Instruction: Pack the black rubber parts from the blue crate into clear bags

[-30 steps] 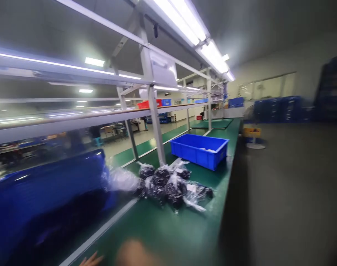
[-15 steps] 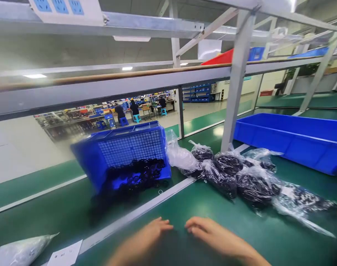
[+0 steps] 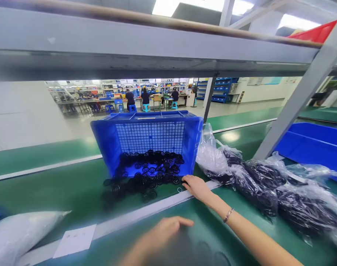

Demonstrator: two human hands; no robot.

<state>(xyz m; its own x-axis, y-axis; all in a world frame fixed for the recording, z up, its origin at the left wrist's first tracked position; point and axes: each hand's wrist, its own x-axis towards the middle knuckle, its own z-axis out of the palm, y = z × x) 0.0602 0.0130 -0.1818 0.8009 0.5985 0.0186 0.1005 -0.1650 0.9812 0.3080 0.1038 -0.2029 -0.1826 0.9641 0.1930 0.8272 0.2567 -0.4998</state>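
A blue basket (image 3: 105, 147) lies tipped on its side, its opening facing me, with many black rings (image 3: 157, 170) inside and spilling onto the green table (image 3: 82, 195). My right hand (image 3: 196, 187) reaches to the basket's front right corner, fingertips curled down at a black ring; whether it grips the ring is hidden. A small white ring (image 3: 179, 190) lies just left of that hand. Nearer to me, my left hand (image 3: 171, 227) hovers over the table, blurred, with its index finger stretched out and nothing visible in it.
Clear bags of black parts (image 3: 262, 177) lie at the right, before a slanted metal post (image 3: 298, 92) and a blue bin (image 3: 318, 147). At the left are a white bag (image 3: 24, 234) and a paper (image 3: 75, 241). A shelf beam (image 3: 157, 44) crosses above.
My right hand has moved forward to the rings by the basket's corner. My left hand has shifted slightly right and remains near. The view has turned left and down, so basket and bags appear further right.
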